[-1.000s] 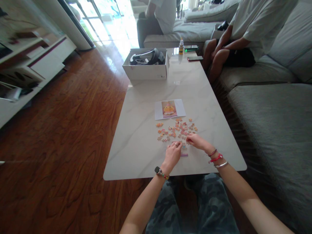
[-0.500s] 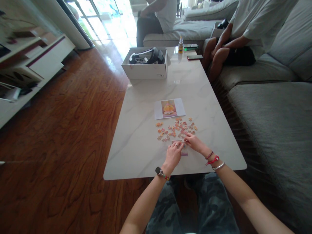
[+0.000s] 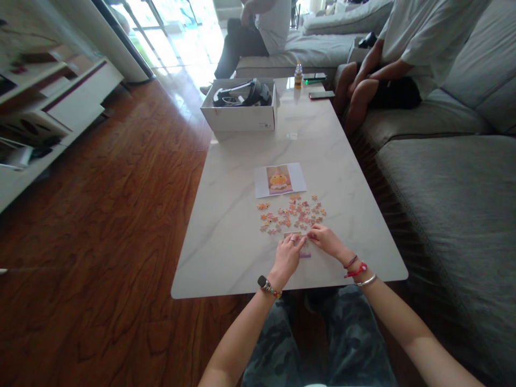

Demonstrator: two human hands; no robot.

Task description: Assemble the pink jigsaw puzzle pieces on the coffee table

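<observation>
Several loose puzzle pieces (image 3: 296, 213), pink and orange, lie scattered on the white marble table (image 3: 234, 236). Just beyond them lies a reference picture (image 3: 279, 180) of a yellow figure on white paper. My left hand (image 3: 287, 256) rests fingers-down on a small joined patch of pieces (image 3: 303, 249) near the table's front edge. My right hand (image 3: 327, 241) sits close beside it, fingers curled in a pinch at the edge of the loose pieces. What it pinches is too small to make out.
A white open box (image 3: 241, 112) with a black headset stands at the table's far end, beside a small bottle (image 3: 299, 76) and two phones (image 3: 322, 95). Two people sit on the grey sofa (image 3: 443, 177) at right and back. Wooden floor lies left.
Both hands stay over the joined patch with small finger shifts; my right hand has drawn slightly back toward me. The far seated person has stretched a leg out.
</observation>
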